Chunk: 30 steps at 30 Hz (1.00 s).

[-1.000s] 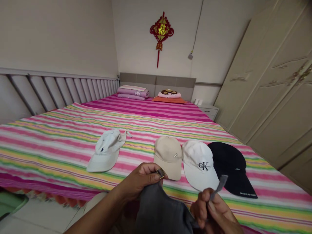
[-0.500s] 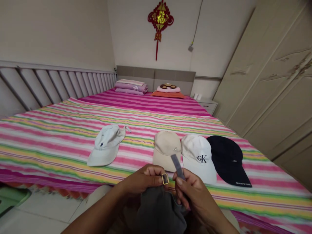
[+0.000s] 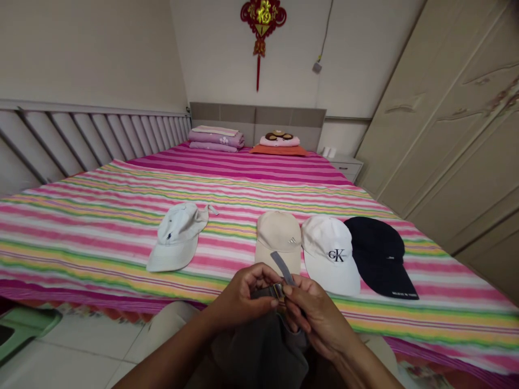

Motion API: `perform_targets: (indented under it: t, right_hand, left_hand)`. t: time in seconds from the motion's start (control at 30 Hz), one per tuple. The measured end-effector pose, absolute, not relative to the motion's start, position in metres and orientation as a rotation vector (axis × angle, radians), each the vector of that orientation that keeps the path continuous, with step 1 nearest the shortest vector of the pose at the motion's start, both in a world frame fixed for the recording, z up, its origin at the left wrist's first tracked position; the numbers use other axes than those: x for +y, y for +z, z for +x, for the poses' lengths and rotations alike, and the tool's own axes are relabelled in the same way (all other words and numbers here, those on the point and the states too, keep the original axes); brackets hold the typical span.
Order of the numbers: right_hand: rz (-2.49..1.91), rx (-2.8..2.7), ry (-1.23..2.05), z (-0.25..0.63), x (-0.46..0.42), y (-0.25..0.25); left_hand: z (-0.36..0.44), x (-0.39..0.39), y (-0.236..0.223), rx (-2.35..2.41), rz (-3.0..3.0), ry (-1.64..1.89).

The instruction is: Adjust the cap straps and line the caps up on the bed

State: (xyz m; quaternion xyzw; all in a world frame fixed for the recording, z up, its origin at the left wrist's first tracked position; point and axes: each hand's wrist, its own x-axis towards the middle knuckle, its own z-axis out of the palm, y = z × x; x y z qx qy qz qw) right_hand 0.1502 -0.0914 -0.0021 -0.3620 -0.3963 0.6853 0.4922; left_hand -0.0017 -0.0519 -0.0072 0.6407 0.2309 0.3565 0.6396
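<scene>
A dark grey cap (image 3: 263, 351) hangs below my hands, close to my lap. My left hand (image 3: 247, 294) is closed on the cap's strap on the buckle side. The gold-rimmed buckle (image 3: 278, 290) sits between my two hands. My right hand (image 3: 314, 302) pinches the grey strap (image 3: 283, 267), whose free end sticks up past the fingers. Whether the strap passes through the buckle is hidden by my fingers. Just beyond lies a beige cap (image 3: 279, 232), and beside it a white cap with CK letters (image 3: 329, 246).
A black cap (image 3: 377, 254) touches the white one on the right. A pale cap (image 3: 176, 237) lies apart on the left of the striped bed (image 3: 101, 216). Folded bedding (image 3: 217, 140) rests by the headboard. A green stool (image 3: 32, 327) stands on the floor at the left.
My hands have come together at the buckle. The strap's free end has shifted left and now leans over the buckle. The view has tilted slightly downward.
</scene>
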Motion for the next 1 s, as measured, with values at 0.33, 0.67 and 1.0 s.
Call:
perform_targets:
  t: [0.33, 0.67, 1.0]
  right_hand:
    - [-0.847, -0.922, 1.638, 0.139, -0.092, -0.004]
    - [-0.819, -0.830, 1.599, 0.141, -0.095, -0.006]
    - [-0.915, -0.877, 1.677, 0.141, -0.098, -0.019]
  left_hand:
    - [-0.002, -0.064, -0.012, 0.819, 1.896, 1.269]
    - [-0.001, -0.061, -0.018, 0.587, 0.736, 1.064]
    - [0.000, -0.062, -0.017, 0.481, 0.692, 0.998]
